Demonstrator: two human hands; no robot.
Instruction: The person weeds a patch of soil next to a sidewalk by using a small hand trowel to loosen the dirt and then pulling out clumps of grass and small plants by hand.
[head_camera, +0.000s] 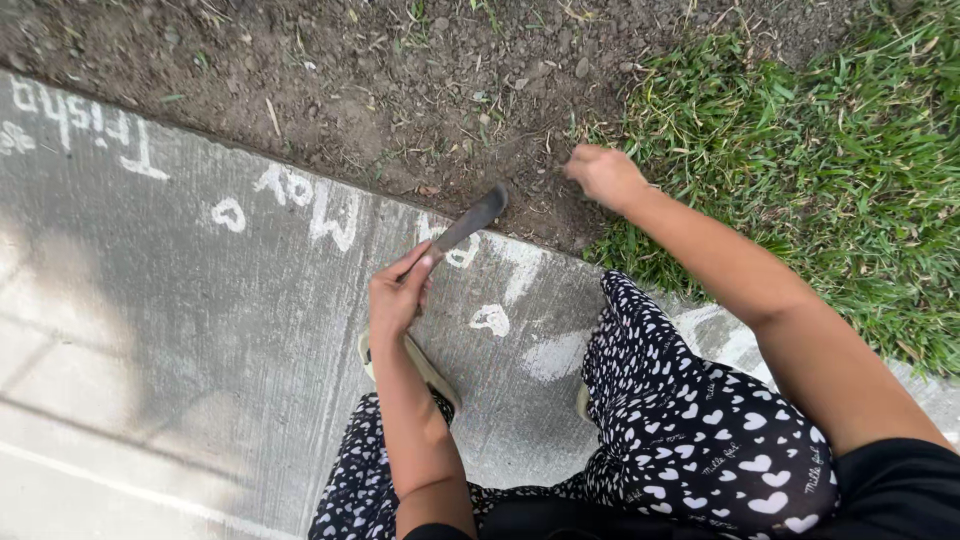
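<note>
Head view, looking down on a crouching person. The left hand (398, 292) is closed around the handle of a dark curved blade (470, 220), whose tip points toward the bare soil (400, 90) at the edge of the concrete slab (180, 300). The right hand (603, 175) is curled into a loose fist at the border of soil and grass (820, 170); whether it grips anything cannot be told. Patterned trousers (700, 420) hide the feet, except for one pale shoe (425, 365).

A dark, worn flat blade (470, 221) slants up over the concrete edge toward bare soil.
</note>
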